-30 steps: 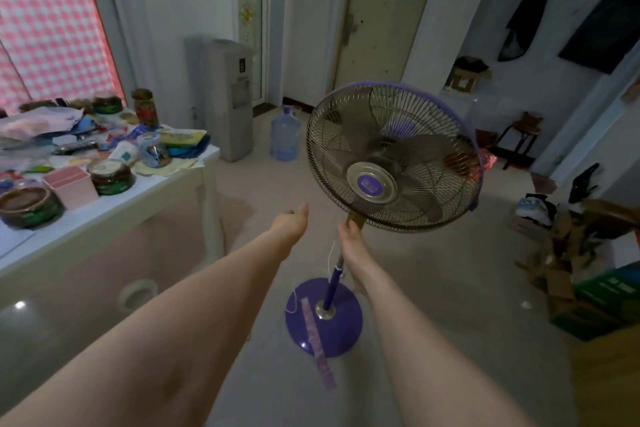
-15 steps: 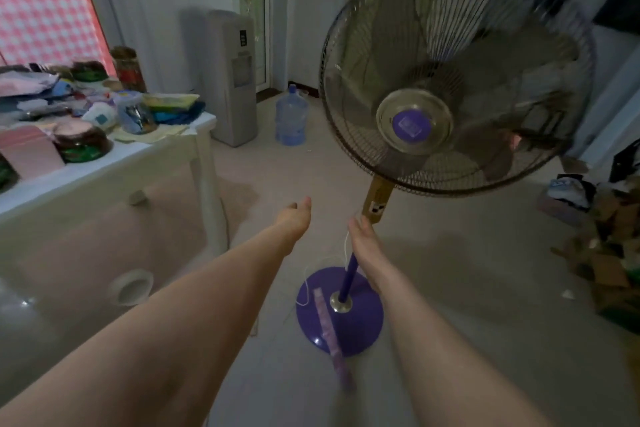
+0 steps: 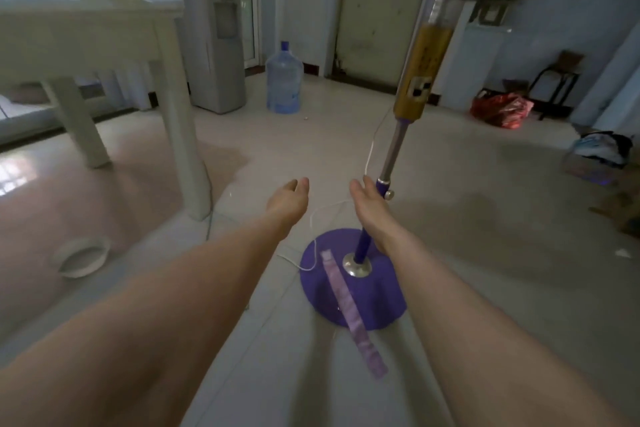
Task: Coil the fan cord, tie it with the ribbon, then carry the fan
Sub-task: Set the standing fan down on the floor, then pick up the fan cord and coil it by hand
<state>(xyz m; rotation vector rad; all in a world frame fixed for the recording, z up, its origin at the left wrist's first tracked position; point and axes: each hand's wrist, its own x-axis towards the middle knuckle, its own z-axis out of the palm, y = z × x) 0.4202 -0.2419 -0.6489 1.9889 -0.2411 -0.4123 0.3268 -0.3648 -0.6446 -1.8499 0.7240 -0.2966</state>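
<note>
Tangles are the hazard we see first: the thin white fan cord (image 3: 370, 152) hangs loose beside the fan pole (image 3: 389, 159), loops down across the purple fan base (image 3: 377, 298) and trails off onto the floor on its table side, so a quick gather could snag it under the base. The ribbon (image 3: 349, 312) lies flat across the base and runs off its near edge; pulling cord over it could drag it away. Our right hand (image 3: 369, 204) is against the pole just below its collar, but we cannot tell whether the fingers wrap it or rest alongside. A careless push there could tip the top-heavy fan. Our left hand (image 3: 289, 201) hovers open and empty, beside the pole, touching nothing. The fan head is cut off at the top, the plug end is out of sight, and the table (image 3: 104, 35) is blurred.
</note>
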